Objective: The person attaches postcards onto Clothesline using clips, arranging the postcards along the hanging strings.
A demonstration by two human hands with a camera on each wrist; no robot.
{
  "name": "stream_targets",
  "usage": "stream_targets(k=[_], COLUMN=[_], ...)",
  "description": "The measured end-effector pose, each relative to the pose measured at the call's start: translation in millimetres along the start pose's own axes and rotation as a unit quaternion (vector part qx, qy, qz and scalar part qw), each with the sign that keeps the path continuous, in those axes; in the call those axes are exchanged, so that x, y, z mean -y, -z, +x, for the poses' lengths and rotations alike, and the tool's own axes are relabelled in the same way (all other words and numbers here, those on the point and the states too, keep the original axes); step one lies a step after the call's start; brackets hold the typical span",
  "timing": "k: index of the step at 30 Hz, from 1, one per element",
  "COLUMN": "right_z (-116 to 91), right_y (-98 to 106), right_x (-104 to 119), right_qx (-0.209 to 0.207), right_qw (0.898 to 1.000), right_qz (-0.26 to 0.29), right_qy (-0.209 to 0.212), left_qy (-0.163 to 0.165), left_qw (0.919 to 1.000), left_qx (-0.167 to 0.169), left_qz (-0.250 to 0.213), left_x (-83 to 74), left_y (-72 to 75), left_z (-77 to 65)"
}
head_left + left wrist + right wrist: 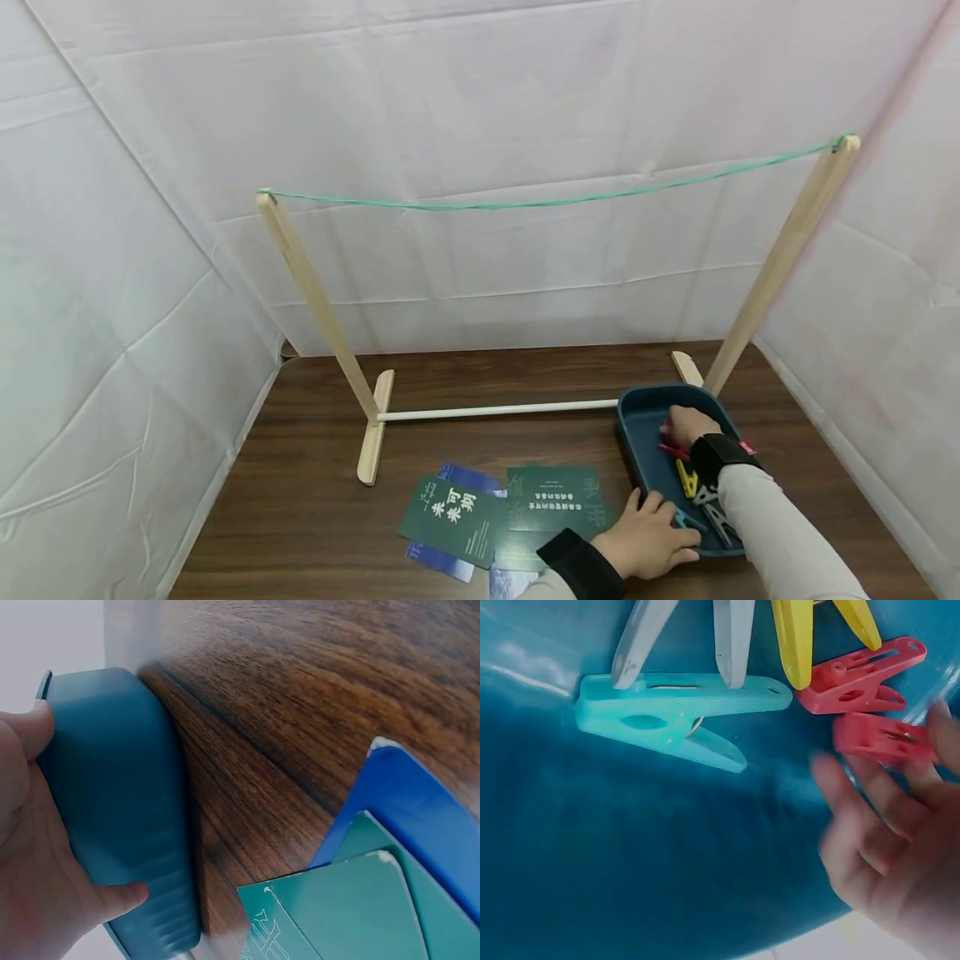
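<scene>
A dark blue tray [637, 442] holds clothespins in several colours. My left hand [651, 533] grips the near left side of the tray, with digits over the rim and against the outer wall [120, 787]. Inside the far part of the tray, my right hand [686, 427] pinches a red clothespin [881, 739] between thumb and fingers. Close beside it lies a second red clothespin [855, 682]. A turquoise clothespin [667, 716], a yellow one [687, 479] and grey ones [716, 512] lie nearer the tray's front end.
Green cards [453, 517] and blue cards [442, 562] overlap on the wooden table [300, 517], left of the tray. Behind stands a frame with two wooden posts [318, 304], a white bottom rod [495, 411] and a green string [480, 206] across the top. White sheets [487, 100] surround the table.
</scene>
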State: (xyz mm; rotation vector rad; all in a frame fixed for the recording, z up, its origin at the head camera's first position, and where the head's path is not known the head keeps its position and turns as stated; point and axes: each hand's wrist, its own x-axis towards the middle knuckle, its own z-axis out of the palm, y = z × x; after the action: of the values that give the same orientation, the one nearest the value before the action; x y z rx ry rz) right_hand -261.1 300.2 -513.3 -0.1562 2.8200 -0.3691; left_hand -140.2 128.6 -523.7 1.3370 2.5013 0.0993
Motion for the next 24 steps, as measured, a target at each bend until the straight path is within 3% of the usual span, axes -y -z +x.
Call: stream_targets(k=[3, 6, 11, 13, 18, 22, 24], right_z=[-1.7, -2.9, -1.4, -1.7, -8.1, -12.9, -15.0], right_y=[2.0, 4.5, 10.0, 14.2, 23.1, 26.4, 27.2], right_x=[5.0, 12.8, 32.6, 41.6, 66.3, 95.2, 112.0], right_qx=[-0.058, -0.106, -0.143, -0.151, -0.162, -0.170, -0.174], right_qw=[0.998, 0.994, 0.987, 0.985, 0.978, 0.963, 0.954], right_qz=[0.001, 0.018, 0.028, 0.033, 0.102, 0.178, 0.202], right_qy=[0.011, 0.034, 0.066, 0.073, 0.088, 0.112, 0.135], left_qy=[-0.002, -0.010, -0.021, -0.034, -0.047, 0.014, 0.061], left_qw=[0.9998, 0.9974, 0.9761, 0.9672, 0.9666, 0.9653, 0.9592], left_qx=[0.004, 0.015, 0.023, 0.001, -0.089, -0.157, -0.186], left_qz=[-0.019, -0.070, -0.215, -0.252, -0.236, -0.208, -0.204], left_x=[2.6, 7.2, 18.5, 24.0, 38.6, 54.5, 64.7], left_y=[0.8, 2.4, 13.2, 19.9, 31.0, 26.5, 22.3], left_z=[2.0, 3.8, 1.4, -2.7, -22.8, -46.6, -59.6])
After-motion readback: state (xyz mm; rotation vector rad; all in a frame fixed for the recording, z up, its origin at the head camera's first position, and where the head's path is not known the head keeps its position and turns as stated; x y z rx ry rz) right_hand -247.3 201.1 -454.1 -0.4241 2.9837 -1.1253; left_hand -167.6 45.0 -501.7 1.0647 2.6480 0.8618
